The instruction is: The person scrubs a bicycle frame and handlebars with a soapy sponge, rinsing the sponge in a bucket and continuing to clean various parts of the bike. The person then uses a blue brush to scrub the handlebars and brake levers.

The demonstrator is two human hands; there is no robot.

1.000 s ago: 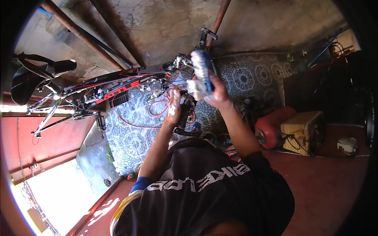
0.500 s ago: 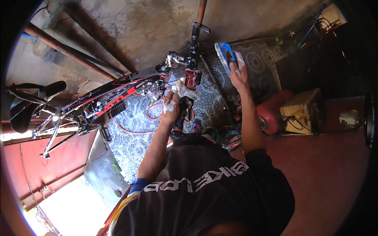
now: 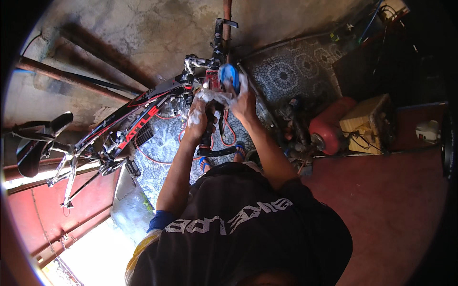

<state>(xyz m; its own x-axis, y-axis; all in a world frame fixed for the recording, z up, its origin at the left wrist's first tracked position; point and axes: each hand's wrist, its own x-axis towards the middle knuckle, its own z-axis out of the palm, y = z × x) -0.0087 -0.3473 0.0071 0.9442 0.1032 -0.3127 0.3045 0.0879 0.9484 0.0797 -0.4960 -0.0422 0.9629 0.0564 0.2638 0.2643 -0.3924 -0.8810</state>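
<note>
A black and red bicycle frame [image 3: 138, 114], wet with foam, stands ahead of me and to the left, its black handlebar [image 3: 218, 45] reaching away and back toward me. My right hand [image 3: 245, 106] grips a blue-backed scrub brush [image 3: 229, 76] close to the handlebar's middle, beside a red part [image 3: 213, 80]. Spotted with suds, my left hand [image 3: 196, 120] is closed at the near side of the bar. It appears to hold a whitish, foamy cloth-like piece [image 3: 215, 96] spread between both hands. Its fingertips are partly hidden.
A red tank [image 3: 329, 127] and a wooden box [image 3: 365, 123] with cords stand to the right. Rusty pipes [image 3: 71, 77] lean along the wall at left. Below the bike lies a wet patterned floor [image 3: 162, 143] with foam; my feet in blue sandals [image 3: 240, 151] stand there.
My right hand has brought the brush leftward and nearer, from out at the right to the handlebar's middle. My left hand stays by the bar. The whole view has shifted somewhat.
</note>
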